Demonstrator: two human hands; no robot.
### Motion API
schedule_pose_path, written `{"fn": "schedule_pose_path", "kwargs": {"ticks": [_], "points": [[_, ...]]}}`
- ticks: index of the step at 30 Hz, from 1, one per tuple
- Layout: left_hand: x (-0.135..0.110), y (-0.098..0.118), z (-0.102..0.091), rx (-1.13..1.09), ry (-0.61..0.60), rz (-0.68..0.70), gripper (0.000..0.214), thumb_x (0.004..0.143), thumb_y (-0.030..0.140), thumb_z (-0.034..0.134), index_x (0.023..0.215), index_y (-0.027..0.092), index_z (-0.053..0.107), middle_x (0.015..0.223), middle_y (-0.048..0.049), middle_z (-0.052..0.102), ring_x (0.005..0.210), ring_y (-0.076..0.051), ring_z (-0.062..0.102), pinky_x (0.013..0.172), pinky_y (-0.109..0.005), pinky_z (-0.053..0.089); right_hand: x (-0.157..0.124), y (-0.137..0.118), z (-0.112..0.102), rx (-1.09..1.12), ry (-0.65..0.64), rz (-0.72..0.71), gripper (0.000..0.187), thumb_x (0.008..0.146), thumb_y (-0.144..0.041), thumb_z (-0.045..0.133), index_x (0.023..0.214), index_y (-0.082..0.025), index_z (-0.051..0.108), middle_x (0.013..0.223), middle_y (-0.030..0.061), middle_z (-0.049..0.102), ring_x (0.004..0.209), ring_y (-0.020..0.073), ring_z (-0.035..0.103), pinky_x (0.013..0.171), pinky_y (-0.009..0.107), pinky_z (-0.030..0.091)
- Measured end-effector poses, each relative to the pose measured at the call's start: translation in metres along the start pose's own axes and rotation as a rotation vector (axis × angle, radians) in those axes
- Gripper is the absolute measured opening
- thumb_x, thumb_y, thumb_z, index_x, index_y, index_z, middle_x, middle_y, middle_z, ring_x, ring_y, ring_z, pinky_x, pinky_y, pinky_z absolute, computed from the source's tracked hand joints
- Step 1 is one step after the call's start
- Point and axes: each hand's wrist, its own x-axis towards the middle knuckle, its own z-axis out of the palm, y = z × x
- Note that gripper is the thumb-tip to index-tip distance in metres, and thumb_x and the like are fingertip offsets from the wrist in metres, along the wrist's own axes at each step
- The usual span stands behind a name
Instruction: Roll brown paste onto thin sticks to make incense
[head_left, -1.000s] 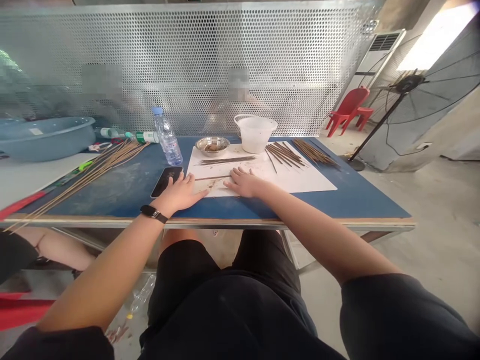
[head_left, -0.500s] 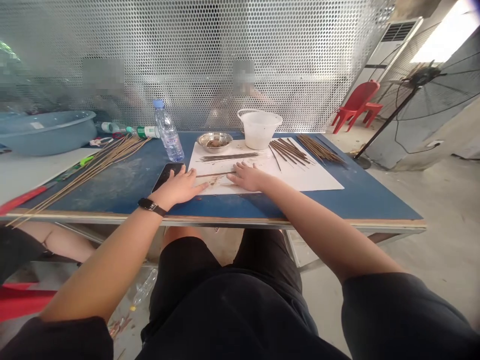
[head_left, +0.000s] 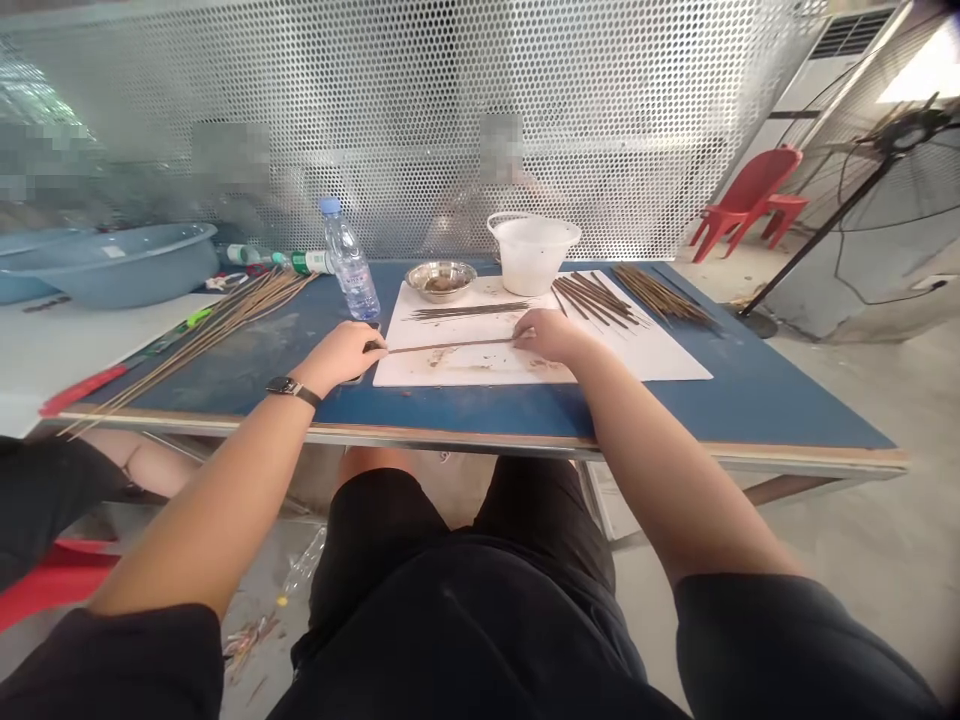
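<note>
A thin brown stick (head_left: 450, 346) lies across the near part of a white board (head_left: 637, 352) on the blue table (head_left: 750, 400). My left hand (head_left: 341, 352) pinches the stick's left end, fingers closed. My right hand (head_left: 550, 336) pinches its right end. Several coated dark sticks (head_left: 465, 311) lie in a row just beyond it. A small metal bowl (head_left: 441, 280) with brown paste and a white plastic tub (head_left: 532, 255) stand at the board's far edge. More dark sticks (head_left: 596, 298) lie fanned to the right.
A water bottle (head_left: 348, 262) stands left of the board; my left hand hides most of the black phone. Long bare sticks (head_left: 202, 335) lie on the left, near a blue basin (head_left: 112, 265). Perforated metal screen behind, with people beyond. A red chair (head_left: 746, 200) and a fan (head_left: 900, 150) stand right.
Both hands lay flat on the stick, rolling it on the board; now they have moved apart to its two ends and pinch it. The camera has shifted slightly.
</note>
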Motion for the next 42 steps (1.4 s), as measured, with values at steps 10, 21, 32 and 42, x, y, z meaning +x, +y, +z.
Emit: {"fn": "schedule_pose_path", "kwargs": {"ticks": [10, 21, 32, 42], "points": [[0.004, 0.009, -0.002, -0.121, 0.041, -0.102, 0.02, 0.085, 0.045, 0.07, 0.082, 0.026, 0.077, 0.092, -0.0128, 0.078, 0.086, -0.035, 0.071, 0.083, -0.043, 0.052, 0.004, 0.006, -0.002, 0.074, 0.032, 0.024, 0.014, 0.092, -0.016, 0.062, 0.091, -0.018, 0.075, 0.102, 0.0122, 0.076, 0.094, 0.0261, 0.067, 0.085, 0.038, 0.05], [0.044, 0.042, 0.008, -1.083, 0.328, -0.304, 0.024, 0.078, 0.033, 0.086, 0.093, 0.017, 0.078, 0.089, -0.0081, 0.077, 0.078, -0.018, 0.07, 0.083, -0.035, 0.057, 0.011, 0.043, -0.011, 0.835, 0.215, 0.122, 0.017, 0.094, -0.028, 0.071, 0.08, -0.019, 0.066, 0.084, 0.0051, 0.067, 0.079, 0.0152, 0.062, 0.075, 0.032, 0.051], [0.053, 0.053, 0.034, -1.408, 0.41, -0.3, 0.016, 0.081, 0.027, 0.088, 0.084, 0.018, 0.076, 0.087, -0.0036, 0.073, 0.077, -0.011, 0.067, 0.084, -0.029, 0.057, 0.019, 0.045, -0.004, 1.16, 0.285, 0.166, 0.026, 0.091, -0.037, 0.079, 0.08, -0.019, 0.063, 0.085, 0.0037, 0.066, 0.076, 0.0121, 0.059, 0.068, 0.027, 0.05], [0.047, 0.058, 0.029, -1.481, 0.357, -0.3, 0.015, 0.082, 0.023, 0.087, 0.08, 0.016, 0.074, 0.083, -0.0036, 0.071, 0.078, -0.013, 0.068, 0.083, -0.03, 0.057, 0.019, 0.038, -0.006, 1.231, 0.294, 0.193, 0.029, 0.094, -0.032, 0.078, 0.074, -0.019, 0.06, 0.078, 0.0001, 0.061, 0.069, 0.0095, 0.056, 0.065, 0.025, 0.048]]}}
